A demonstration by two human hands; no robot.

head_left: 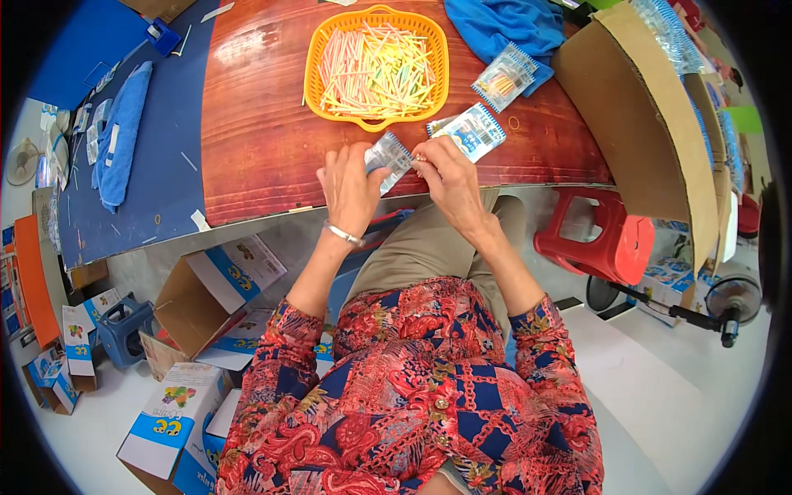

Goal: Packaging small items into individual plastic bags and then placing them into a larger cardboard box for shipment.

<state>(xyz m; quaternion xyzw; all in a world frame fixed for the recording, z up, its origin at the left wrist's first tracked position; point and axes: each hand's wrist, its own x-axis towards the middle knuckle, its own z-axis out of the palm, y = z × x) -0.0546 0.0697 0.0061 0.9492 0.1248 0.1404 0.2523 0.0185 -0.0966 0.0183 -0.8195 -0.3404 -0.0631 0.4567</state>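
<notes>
My left hand (348,188) is closed on a small clear plastic packet (389,160) with a blue zigzag edge, over the front of the red wood-patterned table. Right beside the packet's mouth, my right hand (454,188) pinches a small bunch of thin sticks (419,158); only their pale ends show at the fingertips. Beyond both hands stands an orange plastic basket (310,78) full of thin pink and yellow sticks (375,70). Two filled packets lie to the right: a white and blue packet (472,132), partly covering another, and a clear packet (505,77) with sticks inside.
A blue cloth (503,29) lies at the back right, beside a tall open cardboard box (635,115). Another blue cloth (124,136) rests on the dark blue tabletop (169,177) at left. On the floor are a red stool (594,235), a blue stool (128,330) and printed cartons (173,417).
</notes>
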